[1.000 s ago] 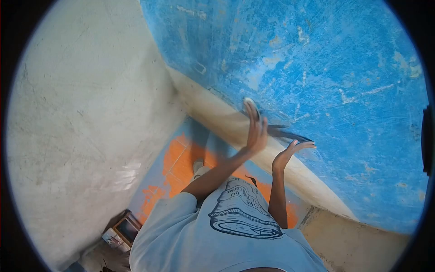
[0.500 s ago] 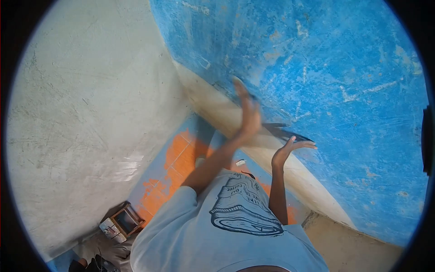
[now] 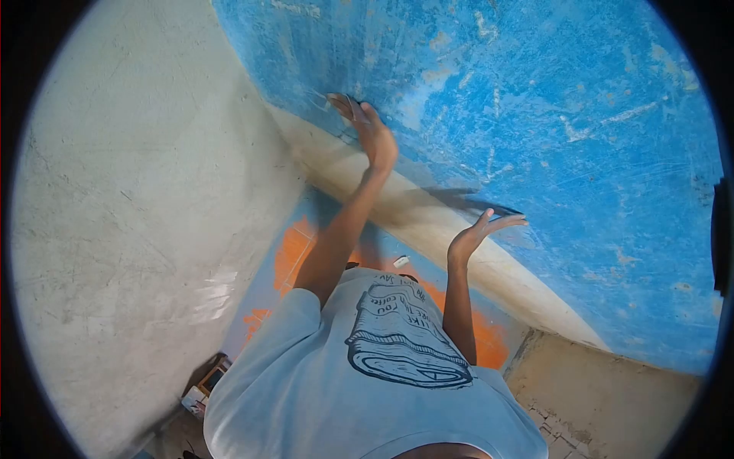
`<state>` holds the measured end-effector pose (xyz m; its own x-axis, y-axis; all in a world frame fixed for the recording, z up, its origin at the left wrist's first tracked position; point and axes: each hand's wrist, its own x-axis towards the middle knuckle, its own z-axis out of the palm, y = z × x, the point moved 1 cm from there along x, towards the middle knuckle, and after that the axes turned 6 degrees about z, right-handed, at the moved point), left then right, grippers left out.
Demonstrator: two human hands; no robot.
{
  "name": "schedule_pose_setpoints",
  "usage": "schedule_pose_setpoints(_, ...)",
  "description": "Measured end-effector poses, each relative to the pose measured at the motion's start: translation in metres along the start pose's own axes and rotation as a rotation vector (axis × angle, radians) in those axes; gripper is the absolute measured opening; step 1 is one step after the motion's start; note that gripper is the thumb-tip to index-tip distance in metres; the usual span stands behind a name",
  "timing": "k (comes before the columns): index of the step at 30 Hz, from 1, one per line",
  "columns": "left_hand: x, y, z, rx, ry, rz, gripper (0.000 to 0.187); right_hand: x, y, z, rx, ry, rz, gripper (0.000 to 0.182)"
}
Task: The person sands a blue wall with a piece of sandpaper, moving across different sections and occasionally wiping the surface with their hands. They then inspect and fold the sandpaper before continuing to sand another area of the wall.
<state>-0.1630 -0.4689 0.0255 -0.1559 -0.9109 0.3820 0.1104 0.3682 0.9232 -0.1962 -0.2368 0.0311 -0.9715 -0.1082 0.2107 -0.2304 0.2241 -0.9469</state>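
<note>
Flat against or just at the blue wall (image 3: pixel 581 168), near the corner, my left hand (image 3: pixel 367 131) has its fingers stretched toward the upper left. Something thin and pale shows along its fingers, too small to make out. Farther right, my right hand (image 3: pixel 483 232) is spread, thumb apart, fingertips at the blue wall above the cream lower band (image 3: pixel 520 287). It holds nothing that shows. A dark shadow lies on the wall between the two hands.
A grey-white wall (image 3: pixel 153 191) stands at the left. Below are an orange and grey tiled floor (image 3: pixel 290 252), a small white object (image 3: pixel 401 262) on it, and a small box-like item (image 3: pixel 196 399) at the lower left. Concrete (image 3: pixel 604 390) shows at the lower right.
My left hand has moved up and left toward the corner, along the blue wall. My right hand has shifted slightly left and up in view. The view has shifted somewhat.
</note>
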Motion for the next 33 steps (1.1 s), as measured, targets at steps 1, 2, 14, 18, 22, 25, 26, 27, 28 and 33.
schedule_pose_setpoints(1,0.007,0.002,-0.004,0.015,0.042,0.013,0.075,-0.003,-0.004,0.003,0.025,0.006,0.004,0.095)
schedule_pose_setpoints(2,-0.014,0.011,0.003,0.001,-0.038,0.049,0.076,-0.004,-0.005,0.008,0.014,0.029,0.015,0.094)
schedule_pose_setpoints(14,0.046,0.022,-0.039,-0.072,-0.006,0.032,0.089,-0.026,-0.005,0.048,0.238,-0.04,0.113,0.09)
schedule_pose_setpoints(18,-0.053,0.015,-0.002,-0.083,-0.356,0.104,0.084,-0.034,-0.016,0.075,0.294,-0.058,0.164,0.093)
schedule_pose_setpoints(22,-0.048,-0.008,-0.033,0.121,-0.531,0.228,0.084,-0.028,-0.022,0.07,0.366,-0.003,0.169,0.094)
schedule_pose_setpoints(25,0.051,-0.008,-0.065,-0.18,-0.211,-0.194,0.085,-0.026,-0.026,0.058,0.408,-0.056,0.181,0.095)
schedule_pose_setpoints(26,0.057,-0.001,-0.062,-0.208,-0.206,-0.248,0.084,-0.029,-0.028,0.059,0.433,-0.077,0.19,0.095)
schedule_pose_setpoints(27,0.059,0.005,-0.057,-0.233,-0.203,-0.305,0.084,-0.032,-0.029,0.062,0.458,-0.095,0.203,0.095)
schedule_pose_setpoints(28,0.057,0.007,-0.054,-0.256,-0.197,-0.357,0.084,-0.037,-0.029,0.067,0.487,-0.117,0.215,0.095)
schedule_pose_setpoints(33,-0.037,-0.004,-0.041,0.115,-0.58,0.288,0.083,-0.033,-0.02,0.072,0.47,-0.112,0.228,0.094)
